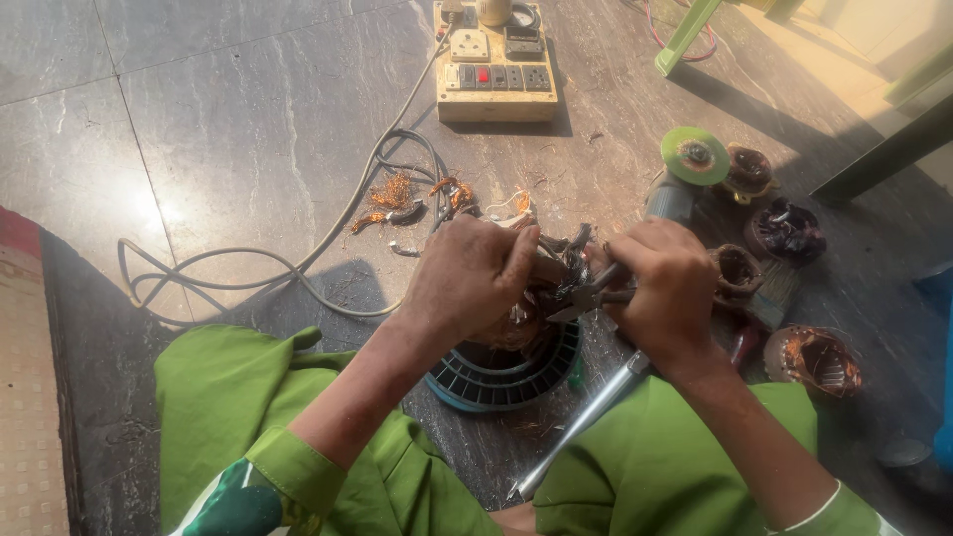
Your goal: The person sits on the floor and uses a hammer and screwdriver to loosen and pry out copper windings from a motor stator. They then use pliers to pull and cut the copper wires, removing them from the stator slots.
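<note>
Green-clad knees frame a metal rod [581, 422]. Above it, the left hand [475, 276] grips the motor winding [516, 323]; the right hand [663, 288] squeezes pliers [586, 296]. Copper scraps [397, 194] lie at eleven o'clock, so stripping looks partly done.

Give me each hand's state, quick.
Left hand: closed, gripping the copper winding of the motor part.
Right hand: closed on the pliers, jaws at the winding.

We see strong daylight from the upper right of the frame, laying long dark shadows of the green frame legs [685, 35] across the stone floor [248, 129]. A pale glare patch sits at left centre. The middle is sharp; the lower edge is slightly soft, and straight lines bow at the corners.
</note>
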